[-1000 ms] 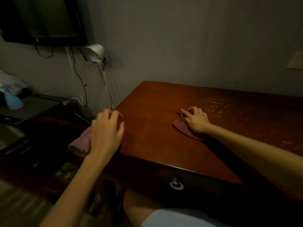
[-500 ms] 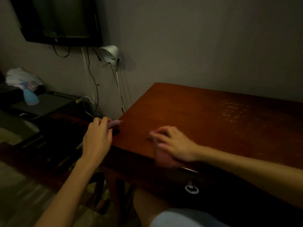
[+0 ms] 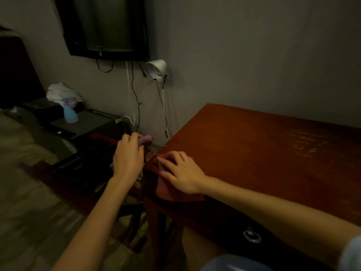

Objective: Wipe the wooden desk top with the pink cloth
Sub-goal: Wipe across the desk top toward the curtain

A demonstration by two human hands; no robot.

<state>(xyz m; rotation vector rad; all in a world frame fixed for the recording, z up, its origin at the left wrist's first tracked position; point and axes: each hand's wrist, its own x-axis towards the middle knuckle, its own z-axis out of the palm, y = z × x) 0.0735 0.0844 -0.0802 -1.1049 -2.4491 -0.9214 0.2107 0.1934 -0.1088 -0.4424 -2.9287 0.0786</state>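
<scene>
The wooden desk top fills the right half of the view, reddish-brown with scuff marks at the far right. My right hand lies flat with straight fingers on a pink cloth, pressing it onto the desk's near left corner. Just off the desk's left edge, my left hand has its fingers curled round a second bit of pink cloth that pokes out past the fingertips. How the two pink pieces connect is hidden by my hands.
A white clamp lamp and cables hang on the wall by the desk's left edge, below a wall-mounted screen. A low dark cabinet at left holds a blue bottle and white towel. A ring pull marks the drawer front.
My right hand has slid the cloth from the middle of the desk top toward the near left corner. The left hand stayed by the left edge while the view turned left.
</scene>
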